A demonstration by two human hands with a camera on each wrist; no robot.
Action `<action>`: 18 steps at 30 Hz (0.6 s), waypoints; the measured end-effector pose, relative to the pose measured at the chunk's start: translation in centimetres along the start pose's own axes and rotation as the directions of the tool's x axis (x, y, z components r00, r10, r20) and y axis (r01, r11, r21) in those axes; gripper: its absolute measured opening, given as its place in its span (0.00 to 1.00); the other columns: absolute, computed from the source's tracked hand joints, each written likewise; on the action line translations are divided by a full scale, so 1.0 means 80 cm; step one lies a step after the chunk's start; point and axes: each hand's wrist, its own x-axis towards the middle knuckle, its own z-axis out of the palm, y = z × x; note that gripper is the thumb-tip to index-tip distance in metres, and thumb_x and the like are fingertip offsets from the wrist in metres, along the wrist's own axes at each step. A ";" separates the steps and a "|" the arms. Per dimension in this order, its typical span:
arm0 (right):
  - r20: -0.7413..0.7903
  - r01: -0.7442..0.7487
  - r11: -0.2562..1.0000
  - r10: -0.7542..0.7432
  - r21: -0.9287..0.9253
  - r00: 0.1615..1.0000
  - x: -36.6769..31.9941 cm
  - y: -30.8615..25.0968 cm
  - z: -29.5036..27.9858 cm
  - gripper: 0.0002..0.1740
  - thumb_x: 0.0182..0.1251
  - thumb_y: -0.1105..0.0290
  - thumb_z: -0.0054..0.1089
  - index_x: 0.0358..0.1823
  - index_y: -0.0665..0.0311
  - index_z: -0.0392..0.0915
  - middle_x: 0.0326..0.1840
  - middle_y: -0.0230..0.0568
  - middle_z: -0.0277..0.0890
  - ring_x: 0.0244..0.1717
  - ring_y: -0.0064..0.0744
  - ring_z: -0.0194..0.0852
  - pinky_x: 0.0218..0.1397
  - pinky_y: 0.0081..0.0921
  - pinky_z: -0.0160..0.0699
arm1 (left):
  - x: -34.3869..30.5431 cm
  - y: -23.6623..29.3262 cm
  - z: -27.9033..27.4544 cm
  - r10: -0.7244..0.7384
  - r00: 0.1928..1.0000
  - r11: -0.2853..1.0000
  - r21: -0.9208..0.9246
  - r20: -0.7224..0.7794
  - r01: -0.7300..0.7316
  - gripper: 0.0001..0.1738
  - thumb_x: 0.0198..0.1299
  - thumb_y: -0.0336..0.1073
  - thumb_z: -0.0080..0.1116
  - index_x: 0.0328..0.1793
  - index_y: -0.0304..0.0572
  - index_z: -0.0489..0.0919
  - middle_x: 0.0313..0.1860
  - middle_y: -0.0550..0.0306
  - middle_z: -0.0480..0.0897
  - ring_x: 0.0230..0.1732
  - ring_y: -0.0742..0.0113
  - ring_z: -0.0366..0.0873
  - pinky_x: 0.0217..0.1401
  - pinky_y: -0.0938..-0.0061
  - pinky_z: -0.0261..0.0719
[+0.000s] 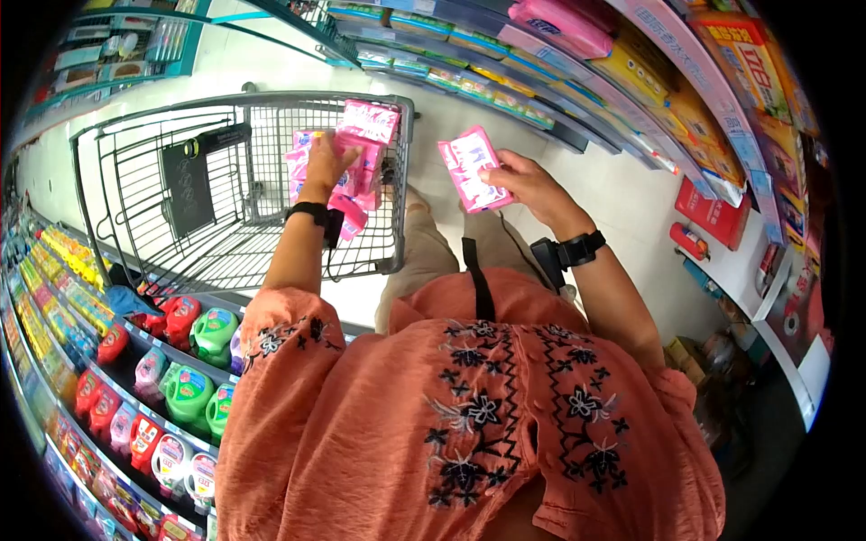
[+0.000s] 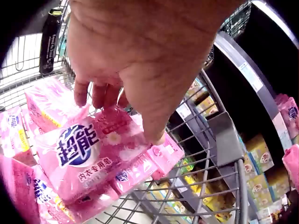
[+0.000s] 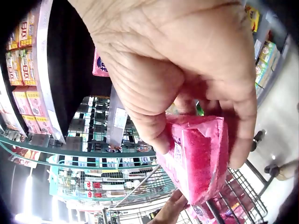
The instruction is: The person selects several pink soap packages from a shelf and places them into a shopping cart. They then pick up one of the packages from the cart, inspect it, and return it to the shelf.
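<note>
My right hand point(image 1: 534, 191) pinches a pink soap pack point(image 1: 471, 168) between thumb and fingers, out to the right of the cart. In the right wrist view that pack point(image 3: 196, 156) is seen from its end, with the thumb on one side and fingers on the other. My left hand point(image 1: 327, 168) is inside the shopping cart point(image 1: 403, 203), over a pile of similar pink packs. The left wrist view shows its thumb and fingers around the top edge of a soap pack point(image 2: 93, 149) with a blue-and-white logo, lying on other packs.
Shelves of boxed goods point(image 1: 469, 41) run along the far side. Bottles of detergent point(image 1: 189, 392) line the shelf at lower left. A red box point(image 1: 713, 213) lies on the low ledge at right. Pale floor point(image 1: 541, 126) shows between cart and shelves.
</note>
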 end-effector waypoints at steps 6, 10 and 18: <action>-0.009 -0.020 1.000 0.020 0.005 1.000 0.004 0.005 0.003 0.28 0.68 0.57 0.68 0.61 0.68 0.75 0.53 0.37 0.81 0.53 0.23 0.79 0.58 0.23 0.76 | 0.065 0.046 0.023 -0.136 0.985 0.991 0.031 0.104 0.133 0.49 0.47 0.70 0.72 0.60 0.35 0.75 0.55 0.36 0.83 0.62 0.38 0.78 0.65 0.50 0.74; -0.015 -0.040 0.999 0.040 0.015 0.999 0.001 -0.004 0.012 0.27 0.68 0.56 0.68 0.60 0.68 0.76 0.52 0.36 0.81 0.52 0.22 0.79 0.58 0.23 0.76 | 0.051 0.080 0.033 -0.274 0.956 0.950 0.127 -0.107 0.286 0.43 0.50 0.65 0.73 0.59 0.37 0.76 0.60 0.39 0.78 0.64 0.39 0.74 0.67 0.52 0.72; 0.017 -0.030 1.000 0.031 -0.006 0.999 0.007 -0.011 0.021 0.26 0.68 0.56 0.68 0.59 0.67 0.76 0.51 0.36 0.81 0.51 0.22 0.80 0.55 0.23 0.78 | 0.025 0.062 0.023 -0.222 0.965 0.975 -0.059 -0.138 0.216 0.36 0.56 0.58 0.70 0.63 0.40 0.80 0.57 0.36 0.79 0.61 0.38 0.75 0.68 0.52 0.72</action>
